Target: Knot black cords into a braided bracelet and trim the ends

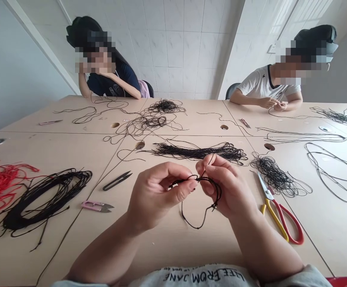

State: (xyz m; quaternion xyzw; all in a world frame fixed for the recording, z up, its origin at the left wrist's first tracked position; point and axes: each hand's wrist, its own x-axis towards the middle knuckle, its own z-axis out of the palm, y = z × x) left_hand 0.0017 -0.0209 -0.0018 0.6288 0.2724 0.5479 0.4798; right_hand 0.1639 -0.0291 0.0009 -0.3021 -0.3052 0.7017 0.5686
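In the head view, the person's left hand (161,195) and right hand (225,181) meet above the pale wood-coloured worktop (173,247). The left hand's grip pinches a thin black knotted cord (217,189) between thumb and index finger, at the cord's left side. The right hand's grip is also closed on the cord, thumb and fingers pressed together, with a short end rising above the fingertips. The cord is gathered in several loops between the hands, and one loose loop hangs below them.

Just beyond the hands lies a long bundle of black braided cords (197,152). Near the right forearm are large scissors with red and yellow handles (281,217), their blades pointing away from the person, beside a tangled heap of thin black cord (273,173). To the left of the left hand lie small pink-handled thread snips (97,206) and black metal thread snips (117,181). Farther left, an oval coil of black cords (42,199) rests beside a pile of red cords (0,183). Across the worktop sit a person in a dark shirt (113,81) and a person in a white shirt (260,85), the latter's hands holding a thin cord.
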